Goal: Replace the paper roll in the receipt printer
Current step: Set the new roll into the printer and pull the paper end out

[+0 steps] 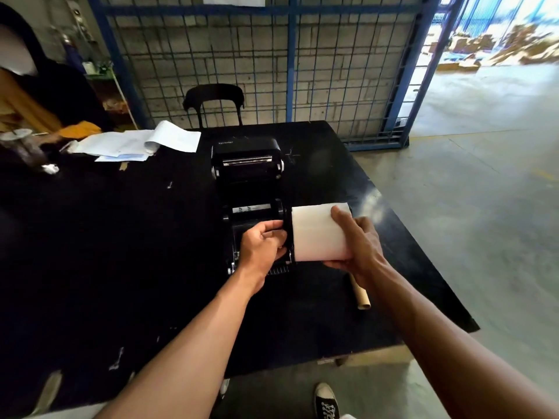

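Observation:
A black receipt printer (246, 173) lies on the black table (121, 237) with its lid swung open toward the far side. My right hand (358, 244) grips a white paper roll (314, 234), held just right of the printer's open bay. A black flat holder piece (288, 234) sits against the roll's left end, and my left hand (261, 244) pinches it over the bay. A bare brown cardboard core (360, 294) lies on the table under my right wrist.
Loose white papers (136, 143) lie at the table's far left, beside a clear cup (22, 146). A black chair (213, 101) and a blue wire fence (290, 55) stand behind the table. The table's right edge drops to concrete floor (484, 207).

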{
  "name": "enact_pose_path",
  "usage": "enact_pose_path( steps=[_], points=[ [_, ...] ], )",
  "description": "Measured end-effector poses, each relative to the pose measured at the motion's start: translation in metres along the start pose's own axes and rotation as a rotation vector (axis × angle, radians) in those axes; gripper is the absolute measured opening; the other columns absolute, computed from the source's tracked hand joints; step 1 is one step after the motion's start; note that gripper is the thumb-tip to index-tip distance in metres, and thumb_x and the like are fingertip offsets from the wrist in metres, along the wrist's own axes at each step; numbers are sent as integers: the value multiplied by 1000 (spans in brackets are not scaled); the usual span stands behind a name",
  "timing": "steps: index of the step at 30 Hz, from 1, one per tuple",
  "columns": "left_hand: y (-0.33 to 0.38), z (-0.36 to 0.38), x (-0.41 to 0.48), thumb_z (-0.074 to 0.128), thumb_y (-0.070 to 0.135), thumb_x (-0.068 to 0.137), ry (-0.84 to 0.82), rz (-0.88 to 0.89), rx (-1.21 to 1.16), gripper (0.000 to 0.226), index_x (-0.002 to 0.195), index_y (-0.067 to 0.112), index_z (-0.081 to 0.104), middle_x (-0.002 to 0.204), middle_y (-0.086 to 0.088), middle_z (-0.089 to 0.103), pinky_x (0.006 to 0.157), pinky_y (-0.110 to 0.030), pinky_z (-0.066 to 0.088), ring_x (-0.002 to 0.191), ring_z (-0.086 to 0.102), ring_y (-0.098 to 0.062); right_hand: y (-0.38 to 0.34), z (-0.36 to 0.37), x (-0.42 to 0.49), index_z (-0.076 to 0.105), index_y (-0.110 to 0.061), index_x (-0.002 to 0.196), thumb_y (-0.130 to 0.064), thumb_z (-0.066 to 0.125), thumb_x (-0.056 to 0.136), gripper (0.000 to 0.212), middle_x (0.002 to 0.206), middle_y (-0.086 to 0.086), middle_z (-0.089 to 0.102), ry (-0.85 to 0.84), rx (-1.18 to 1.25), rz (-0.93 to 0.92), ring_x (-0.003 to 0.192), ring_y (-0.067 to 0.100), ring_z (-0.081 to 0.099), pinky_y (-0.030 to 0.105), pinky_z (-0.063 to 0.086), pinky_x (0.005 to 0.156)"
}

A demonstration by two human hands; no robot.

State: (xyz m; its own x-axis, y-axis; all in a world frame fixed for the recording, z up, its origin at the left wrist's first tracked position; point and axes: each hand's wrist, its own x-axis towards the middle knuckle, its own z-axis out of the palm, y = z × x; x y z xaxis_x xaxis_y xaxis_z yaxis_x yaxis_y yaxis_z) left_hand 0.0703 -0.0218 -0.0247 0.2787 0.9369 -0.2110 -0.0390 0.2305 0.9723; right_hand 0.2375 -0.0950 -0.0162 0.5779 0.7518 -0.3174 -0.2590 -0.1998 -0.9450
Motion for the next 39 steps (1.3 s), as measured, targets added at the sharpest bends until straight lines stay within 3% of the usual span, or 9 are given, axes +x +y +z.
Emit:
enact_pose_path(
  steps=[3, 8, 13, 17, 22, 26, 32, 35, 39],
  points=[
    [9, -9, -13, 57, 4, 95, -76, -9, 1, 26, 120, 7, 63, 112, -11, 69, 93, -40, 55, 107, 66, -23, 2, 6, -12, 51, -14, 115, -57, 73, 81, 59, 110, 12, 67, -11, 6, -12, 93, 29, 72, 46, 62, 58],
    [18, -22, -32, 58, 3, 96, -31, -1, -40, 26, 122, 0, 62, 115, -16, 69, 90, -38, 56, 106, 66, -25, 6, 23, -27, 52, -15, 113, -59, 74, 78, 60, 109, 12, 69, -17, 24, -27, 93, 29, 73, 46, 62, 59],
    [19, -39, -46, 58, 38, 93, -57, 2, -43, 27, 109, 19, 70, 104, -2, 72, 81, -42, 57, 97, 68, -20, 12, 48, -38, 52, -15, 111, -64, 76, 70, 69, 107, 11, 67, -14, 16, -31, 92, 27, 72, 42, 61, 56],
    [9, -59, -44, 74, 33, 84, -46, 134, 182, 21, 102, 26, 66, 98, 0, 73, 76, -40, 60, 88, 70, -17, 19, 69, -44, 51, -17, 109, -66, 78, 65, 72, 106, 10, 69, -51, -39, -10, 90, 27, 73, 42, 62, 56],
    [5, -91, -31, 72, 27, 87, 39, 133, 119, 33, 118, 15, 66, 93, 3, 73, 68, -36, 62, 78, 71, -9, 15, 93, -37, 55, -21, 112, -70, 72, 69, 67, 118, 11, 67, -250, -123, -1, 104, 31, 70, 47, 62, 67],
    [7, -110, -12, 74, 25, 86, 82, 163, 116, 37, 120, 14, 66, 96, 4, 73, 74, -41, 62, 85, 73, -16, 12, 106, -19, 56, -17, 101, -61, 73, 75, 54, 119, 18, 68, -317, -307, -41, 101, 32, 69, 59, 55, 89],
    [9, -115, 25, 75, 24, 85, 102, 163, 180, 37, 119, 12, 67, 97, 1, 73, 77, -43, 61, 89, 71, -18, 6, 119, 17, 67, -10, 101, -49, 82, 77, 49, 98, 8, 75, -281, -345, -98, 69, 9, 75, 26, 59, 58],
    [13, -108, 50, 75, 23, 85, 96, 152, 195, 38, 119, 11, 67, 94, 4, 71, 75, -39, 61, 87, 70, -15, -2, 118, 39, 69, -5, 109, -49, 86, 71, 61, 104, 11, 77, -292, -359, -85, 88, 20, 78, 41, 64, 83],
    [19, -97, 84, 77, 26, 82, 92, 118, 250, 35, 115, 13, 70, 91, 5, 72, 75, -35, 60, 84, 70, -13, -12, 111, 68, 67, -6, 125, -44, 87, 71, 69, 114, 8, 75, -312, -458, -77, 100, 23, 74, 44, 58, 97]
  ],
)
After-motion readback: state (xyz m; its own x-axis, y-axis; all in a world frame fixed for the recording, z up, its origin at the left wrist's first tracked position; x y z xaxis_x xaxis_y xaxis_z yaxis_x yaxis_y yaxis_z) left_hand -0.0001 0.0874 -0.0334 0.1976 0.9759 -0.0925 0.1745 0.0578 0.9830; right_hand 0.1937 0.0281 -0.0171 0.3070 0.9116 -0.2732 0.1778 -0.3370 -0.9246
